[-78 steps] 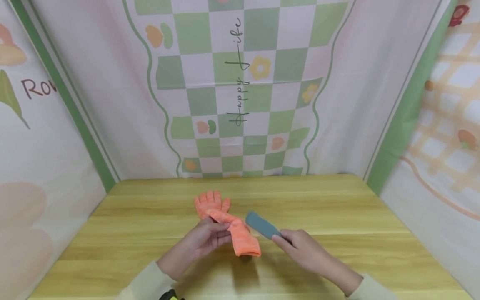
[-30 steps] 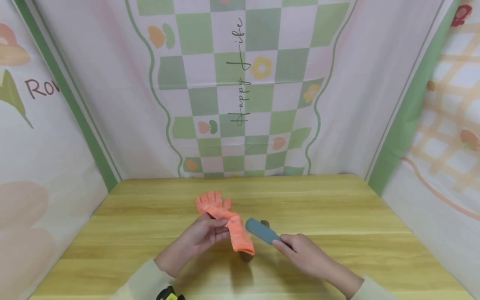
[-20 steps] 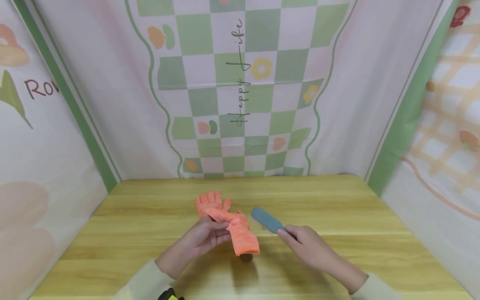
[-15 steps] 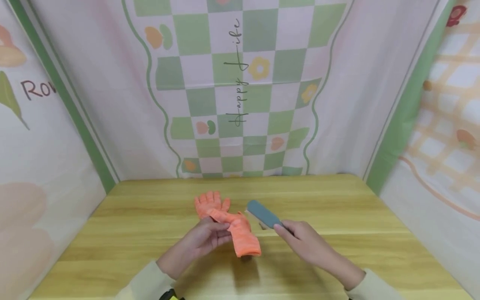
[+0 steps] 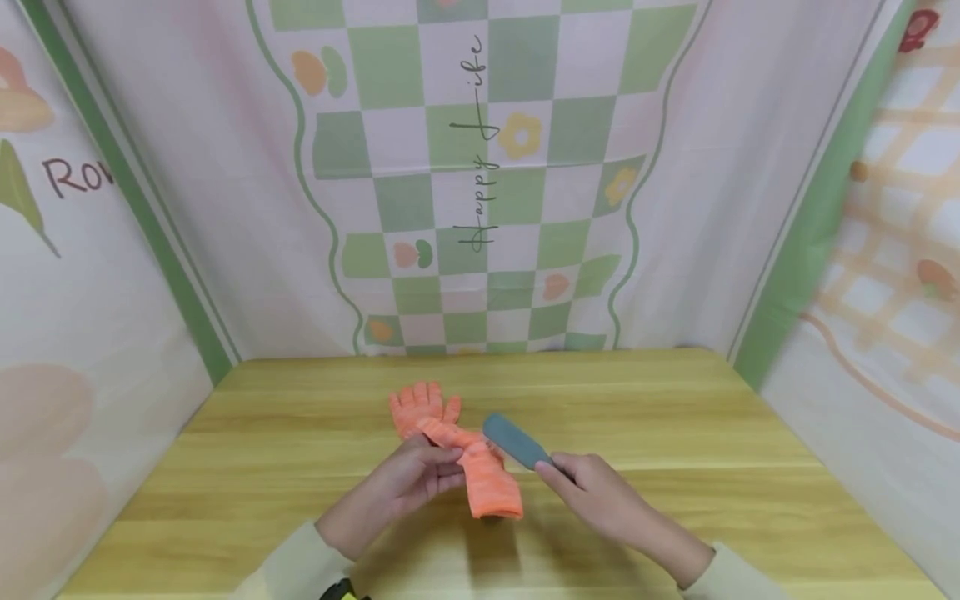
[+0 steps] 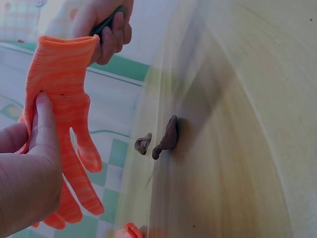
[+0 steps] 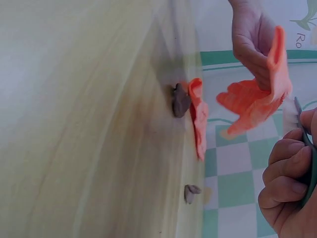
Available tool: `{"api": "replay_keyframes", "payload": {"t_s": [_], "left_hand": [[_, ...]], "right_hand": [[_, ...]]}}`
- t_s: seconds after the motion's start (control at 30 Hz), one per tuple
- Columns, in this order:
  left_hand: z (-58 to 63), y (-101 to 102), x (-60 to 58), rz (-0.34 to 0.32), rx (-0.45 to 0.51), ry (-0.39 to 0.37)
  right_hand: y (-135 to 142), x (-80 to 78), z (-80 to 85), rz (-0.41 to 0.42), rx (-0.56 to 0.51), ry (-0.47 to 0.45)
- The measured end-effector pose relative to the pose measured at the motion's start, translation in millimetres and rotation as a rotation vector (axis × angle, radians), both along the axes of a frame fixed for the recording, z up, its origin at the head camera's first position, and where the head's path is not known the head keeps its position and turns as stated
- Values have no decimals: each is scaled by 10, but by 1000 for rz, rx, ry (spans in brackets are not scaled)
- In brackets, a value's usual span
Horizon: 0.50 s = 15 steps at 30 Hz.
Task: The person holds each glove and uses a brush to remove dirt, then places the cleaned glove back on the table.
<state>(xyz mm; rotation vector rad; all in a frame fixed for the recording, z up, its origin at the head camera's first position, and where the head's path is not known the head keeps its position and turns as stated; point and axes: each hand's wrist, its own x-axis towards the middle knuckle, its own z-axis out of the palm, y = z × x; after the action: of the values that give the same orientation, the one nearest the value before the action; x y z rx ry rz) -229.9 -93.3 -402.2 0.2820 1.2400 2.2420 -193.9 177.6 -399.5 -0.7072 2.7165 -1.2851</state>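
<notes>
My left hand (image 5: 420,479) pinches an orange knitted glove (image 5: 491,483) above the table, thumb on its near side; its cuff points towards me. My right hand (image 5: 600,500) grips the dark handle of a flat grey-blue brush (image 5: 516,442). The brush head lies along the right edge of the held glove, and its pale bristles (image 7: 290,118) show faintly in the right wrist view. A second orange glove (image 5: 416,408) lies on the table behind, fingers pointing away. Two brown crumpled lumps (image 6: 168,138) (image 7: 191,193) sit on the table below; the head view hides them.
The wooden table (image 5: 675,417) ends at a checked fabric backdrop (image 5: 517,192). Fabric walls (image 5: 90,333) stand at both sides. A black and yellow device (image 5: 342,590) shows by the left sleeve.
The brush has lifted up and away from the held glove, then come back left and down against its edge. The held glove shifts slightly; the glove on the table stays put.
</notes>
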Motion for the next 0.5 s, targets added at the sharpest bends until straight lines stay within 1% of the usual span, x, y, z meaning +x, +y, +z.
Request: {"api": "replay_keyframes", "payload": {"t_s": [0.07,0.2,0.33,0.43,0.5], "left_hand": [[0,-4,2,3,6,-4],[-5,-13,-4,-13,24,-1],[4,-34,-3,-9,19,10],[19,-55,5,3,16,25],[24,-63,6,9,17,29]], "right_hand": [[10,10,-18,-2,2,-19],[37,30,-75,-7,1,-43],[82,35,-127,-5,35,-36],[128,34,-145,-23,73,-22],[158,28,-135,-38,77,-17]]}}
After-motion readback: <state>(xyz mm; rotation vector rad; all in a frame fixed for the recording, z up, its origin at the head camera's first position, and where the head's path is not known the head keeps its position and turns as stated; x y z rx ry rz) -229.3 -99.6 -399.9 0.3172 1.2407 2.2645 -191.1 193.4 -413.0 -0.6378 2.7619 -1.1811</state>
